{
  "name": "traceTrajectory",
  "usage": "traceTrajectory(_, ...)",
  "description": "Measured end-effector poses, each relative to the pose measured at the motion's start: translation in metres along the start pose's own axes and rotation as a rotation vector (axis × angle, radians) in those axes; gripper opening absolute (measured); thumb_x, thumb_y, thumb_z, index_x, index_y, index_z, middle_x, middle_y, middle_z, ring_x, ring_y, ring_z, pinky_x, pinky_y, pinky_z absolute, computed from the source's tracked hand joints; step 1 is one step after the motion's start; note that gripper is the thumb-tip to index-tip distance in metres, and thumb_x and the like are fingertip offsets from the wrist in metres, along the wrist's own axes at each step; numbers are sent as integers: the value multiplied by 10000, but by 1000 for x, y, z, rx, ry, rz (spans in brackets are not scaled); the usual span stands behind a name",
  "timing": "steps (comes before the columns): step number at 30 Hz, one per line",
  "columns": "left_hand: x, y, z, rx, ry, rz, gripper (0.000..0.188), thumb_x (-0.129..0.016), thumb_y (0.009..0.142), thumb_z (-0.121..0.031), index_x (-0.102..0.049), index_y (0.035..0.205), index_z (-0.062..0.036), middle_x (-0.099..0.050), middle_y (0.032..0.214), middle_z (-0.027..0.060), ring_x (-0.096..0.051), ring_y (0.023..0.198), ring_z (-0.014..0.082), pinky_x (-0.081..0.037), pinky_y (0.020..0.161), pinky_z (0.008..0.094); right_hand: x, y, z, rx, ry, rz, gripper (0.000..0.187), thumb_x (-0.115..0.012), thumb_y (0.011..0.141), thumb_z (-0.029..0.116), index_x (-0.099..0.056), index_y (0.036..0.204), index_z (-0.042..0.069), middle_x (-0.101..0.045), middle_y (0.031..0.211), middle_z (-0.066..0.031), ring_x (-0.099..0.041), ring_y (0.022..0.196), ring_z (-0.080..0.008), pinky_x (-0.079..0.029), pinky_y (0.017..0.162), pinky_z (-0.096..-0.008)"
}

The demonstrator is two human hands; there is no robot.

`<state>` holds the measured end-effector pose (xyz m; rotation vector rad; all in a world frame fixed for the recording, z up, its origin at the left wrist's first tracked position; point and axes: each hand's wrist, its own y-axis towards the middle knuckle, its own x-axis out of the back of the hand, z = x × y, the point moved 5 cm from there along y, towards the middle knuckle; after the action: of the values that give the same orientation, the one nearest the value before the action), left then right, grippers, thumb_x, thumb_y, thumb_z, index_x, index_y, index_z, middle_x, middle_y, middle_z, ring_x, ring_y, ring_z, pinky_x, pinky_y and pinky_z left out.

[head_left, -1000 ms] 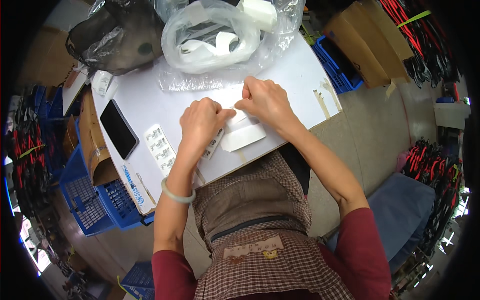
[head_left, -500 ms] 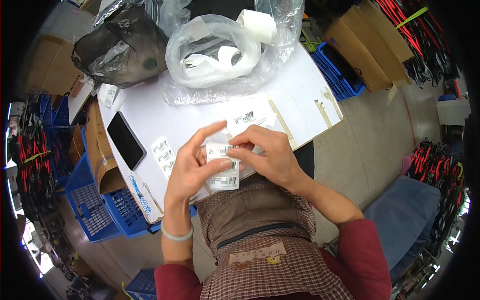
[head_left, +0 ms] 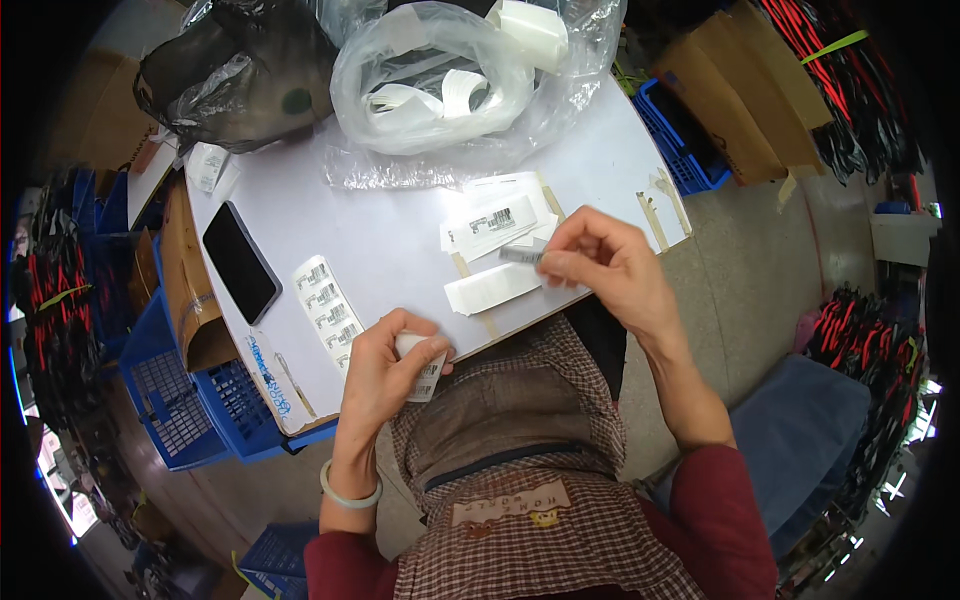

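Between the thumb and fingers of my left hand [head_left: 392,362] is a strip of barcode labels [head_left: 426,378], held at the table's near edge. My right hand [head_left: 612,262] pinches a single barcode label [head_left: 522,254] over the table, to the right. Just beneath that label lies a blank white strip [head_left: 490,290], and beyond it a small pile of white paper pieces [head_left: 496,222] with a barcode on top. Another strip of barcode labels [head_left: 328,308] lies flat, left of my left hand.
A black phone [head_left: 241,262] lies near the white table's [head_left: 390,235] left edge. At the back are a clear plastic bag [head_left: 345,100] with white label rolls and a black plastic bag [head_left: 235,85]. Blue crates [head_left: 170,400] and cardboard boxes [head_left: 735,90] flank the table.
My right hand has moved away from my left, right and farther out, with a single label pinched in it. The left hand has lowered slightly, still holding the label strip.
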<state>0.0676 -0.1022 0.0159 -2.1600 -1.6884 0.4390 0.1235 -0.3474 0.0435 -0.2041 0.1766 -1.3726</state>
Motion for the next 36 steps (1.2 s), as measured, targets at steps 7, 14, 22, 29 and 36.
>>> traceTrajectory(7,-16,30,-6,76,423,-91,320,-656,903,-208,-700,729,57,-642,585,66,-588,515,91,-437,470,231,-27,4,-18,-116,-197,94,114,-675,841,42,-604,816,-43,-623,626,-73,-585,553,-99,-466,515,-264)
traceTrajectory(14,-17,40,1,48,572,-130,322,-689,855,-225,-701,694,53,-604,512,59,-558,471,83,-408,435,246,-31,9,-22,-29,-362,81,138,-695,806,64,-613,806,-47,-626,619,-120,-626,557,-189,-479,533,-319)
traceTrajectory(22,-17,38,-2,60,549,-134,312,-695,845,-223,-703,702,54,-598,517,54,-547,476,80,-399,436,248,-33,11,-18,12,-434,67,146,-689,803,83,-620,800,-47,-629,629,-140,-641,581,-231,-492,563,-347)
traceTrajectory(29,-15,39,3,53,478,-103,323,-691,857,-215,-695,686,59,-608,523,63,-553,470,86,-402,434,240,-34,14,-19,-24,-455,69,144,-680,790,90,-620,782,-40,-620,610,-145,-631,563,-259,-490,574,-369)
traceTrajectory(36,-21,47,-4,47,602,-65,367,-699,878,-239,-686,652,50,-581,486,53,-529,433,82,-388,409,236,-34,14,-22,25,-477,35,99,-652,791,77,-624,781,-17,-619,604,-141,-630,562,-284,-492,595,-388)
